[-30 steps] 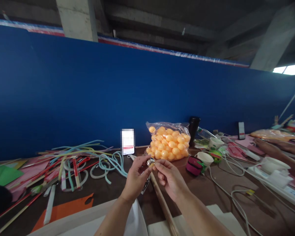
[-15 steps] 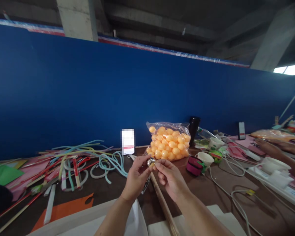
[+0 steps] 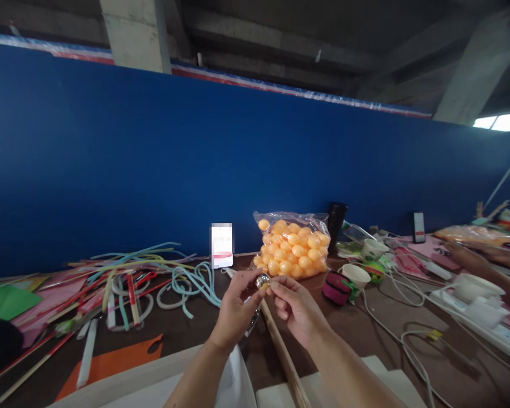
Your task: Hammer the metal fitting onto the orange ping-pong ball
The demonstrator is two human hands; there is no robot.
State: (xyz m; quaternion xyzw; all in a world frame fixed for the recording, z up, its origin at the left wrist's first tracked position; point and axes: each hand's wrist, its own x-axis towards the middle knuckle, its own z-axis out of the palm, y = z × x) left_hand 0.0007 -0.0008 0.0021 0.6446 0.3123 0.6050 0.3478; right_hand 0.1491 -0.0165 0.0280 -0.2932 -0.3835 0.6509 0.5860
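Between the thumb and fingers of my left hand (image 3: 233,309) is a small shiny silver ball (image 3: 262,280). My right hand (image 3: 297,306) is pinched closed, its fingertips right at the ball's right edge; what they grip, if anything, is too small to tell. Under my hands runs a wooden stick (image 3: 280,345) toward the table's front. Another shiny metallic thing (image 3: 253,320) lies beneath my left hand, mostly hidden. Behind my hands stands a clear bag of orange balls (image 3: 295,249).
Left lie tangled blue tubes (image 3: 191,283) and orange paper (image 3: 114,362). A phone (image 3: 222,245) leans at the back. To the right are a magenta pouch (image 3: 336,288), a paper cup (image 3: 356,276), cables and a white power strip (image 3: 484,323). Another person's hand (image 3: 463,255) works far right.
Both hands keep almost the same place and hold. The silver ball seems turned slightly between the fingers; the whole view has shifted a little.
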